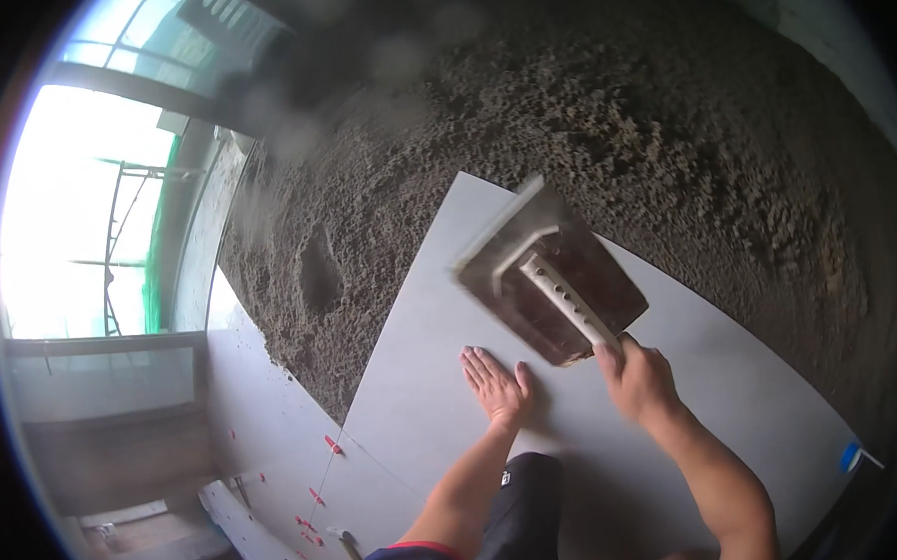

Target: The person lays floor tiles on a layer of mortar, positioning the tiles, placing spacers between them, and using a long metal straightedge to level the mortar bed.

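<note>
A large pale grey tile (692, 359) lies over rough mortar, its far corner pointing up. My left hand (493, 383) rests flat on the tile with its fingers stretched out, holding nothing. My right hand (638, 377) is wrapped round the near end of the pale handle of a broad rectangular hand float (525, 312). The float's dark, worn back faces me, and its blade is tilted over the tile. Slight blur marks its edges, and I cannot tell whether its underside touches the tile.
Rough grey mortar (310, 211) borders the tile on the left and far side. Red tile wedges (334, 445) stand along the joint with the laid tiles at left. A blue-and-white piece (852, 457) sits at the tile's right corner. A window opening (75, 216) is beyond, left.
</note>
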Demonstrator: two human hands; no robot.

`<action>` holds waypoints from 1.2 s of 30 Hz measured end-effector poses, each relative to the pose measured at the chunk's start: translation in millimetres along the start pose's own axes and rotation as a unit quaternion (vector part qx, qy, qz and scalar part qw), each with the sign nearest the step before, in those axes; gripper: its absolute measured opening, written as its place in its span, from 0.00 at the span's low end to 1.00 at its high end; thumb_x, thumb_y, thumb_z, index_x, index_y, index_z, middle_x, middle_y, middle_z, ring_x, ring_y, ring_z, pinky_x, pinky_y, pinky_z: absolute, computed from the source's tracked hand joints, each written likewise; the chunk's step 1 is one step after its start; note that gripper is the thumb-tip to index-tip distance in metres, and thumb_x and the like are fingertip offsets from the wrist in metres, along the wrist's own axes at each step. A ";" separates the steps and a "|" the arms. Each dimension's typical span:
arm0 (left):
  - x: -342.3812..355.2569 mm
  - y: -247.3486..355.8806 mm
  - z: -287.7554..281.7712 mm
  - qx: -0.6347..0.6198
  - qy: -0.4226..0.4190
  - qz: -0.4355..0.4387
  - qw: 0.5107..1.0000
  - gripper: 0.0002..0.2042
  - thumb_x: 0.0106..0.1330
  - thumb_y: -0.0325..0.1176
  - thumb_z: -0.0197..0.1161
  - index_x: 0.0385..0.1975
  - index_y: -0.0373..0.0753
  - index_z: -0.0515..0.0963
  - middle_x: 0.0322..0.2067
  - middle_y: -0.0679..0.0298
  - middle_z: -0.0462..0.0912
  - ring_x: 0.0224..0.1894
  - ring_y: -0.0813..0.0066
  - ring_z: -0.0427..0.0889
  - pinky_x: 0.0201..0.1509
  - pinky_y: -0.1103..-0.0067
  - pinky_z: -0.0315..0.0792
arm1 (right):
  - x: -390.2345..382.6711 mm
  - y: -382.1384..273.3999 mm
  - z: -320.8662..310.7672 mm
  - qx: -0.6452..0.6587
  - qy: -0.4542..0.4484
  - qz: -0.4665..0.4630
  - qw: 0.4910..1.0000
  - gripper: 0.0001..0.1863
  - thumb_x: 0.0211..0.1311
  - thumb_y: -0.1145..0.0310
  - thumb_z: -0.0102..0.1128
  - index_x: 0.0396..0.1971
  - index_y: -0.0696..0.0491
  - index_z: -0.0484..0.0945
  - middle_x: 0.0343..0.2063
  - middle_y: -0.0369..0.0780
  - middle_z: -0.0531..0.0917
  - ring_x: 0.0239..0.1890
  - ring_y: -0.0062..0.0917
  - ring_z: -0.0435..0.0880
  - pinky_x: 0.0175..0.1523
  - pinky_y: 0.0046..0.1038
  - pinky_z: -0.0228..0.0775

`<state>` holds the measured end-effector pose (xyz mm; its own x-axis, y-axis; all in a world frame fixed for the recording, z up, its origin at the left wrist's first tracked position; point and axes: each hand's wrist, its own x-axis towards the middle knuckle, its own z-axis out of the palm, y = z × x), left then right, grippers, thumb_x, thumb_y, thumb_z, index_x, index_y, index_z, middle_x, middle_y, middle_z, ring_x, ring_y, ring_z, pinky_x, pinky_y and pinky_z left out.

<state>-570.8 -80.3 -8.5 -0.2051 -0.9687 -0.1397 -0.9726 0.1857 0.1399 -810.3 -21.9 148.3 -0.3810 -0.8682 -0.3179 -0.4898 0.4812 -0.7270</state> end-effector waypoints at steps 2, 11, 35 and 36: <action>-4.1 5.4 -2.6 -0.028 -0.007 -0.005 1.000 0.43 0.65 0.52 0.45 0.65 0.17 0.43 0.69 0.34 0.37 0.73 0.42 0.31 0.75 0.59 0.28 | 42.9 30.2 35.5 -0.061 -0.060 0.112 0.990 0.34 0.69 0.43 0.42 0.30 0.63 0.79 0.27 0.58 0.81 0.36 0.56 0.80 0.43 0.46 0.73; -3.1 -6.7 -13.3 -0.042 -0.031 -0.029 0.998 0.41 0.66 0.50 0.45 0.66 0.17 0.43 0.69 0.34 0.37 0.73 0.41 0.31 0.74 0.59 0.27 | 40.1 -17.7 42.1 -0.033 -0.027 0.090 0.995 0.34 0.68 0.41 0.40 0.34 0.61 0.80 0.29 0.57 0.82 0.40 0.53 0.81 0.46 0.47 0.72; -55.5 -287.0 -36.9 -0.118 -0.075 0.288 0.948 0.38 0.67 0.56 0.46 0.68 0.31 0.52 0.71 0.47 0.47 0.74 0.53 0.43 0.75 0.62 0.38 | 6.7 101.1 92.1 0.008 0.134 0.248 0.959 0.39 0.54 0.22 0.39 0.07 0.44 0.53 0.04 0.30 0.56 0.03 0.20 0.56 0.08 0.28 0.46; -78.2 -331.9 -41.0 -0.106 -0.087 0.242 0.960 0.39 0.67 0.56 0.45 0.68 0.31 0.50 0.71 0.47 0.45 0.74 0.53 0.41 0.75 0.62 0.37 | -17.0 102.6 99.6 0.012 0.128 0.265 0.956 0.39 0.55 0.22 0.38 0.07 0.44 0.54 0.04 0.30 0.56 0.03 0.20 0.56 0.08 0.27 0.47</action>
<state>-227.5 -73.0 -3.8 -0.6608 -0.7317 -0.1673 -0.7182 0.5517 0.4241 -776.0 30.1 18.5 -0.7514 -0.4434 -0.4887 -0.1572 0.8396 -0.5200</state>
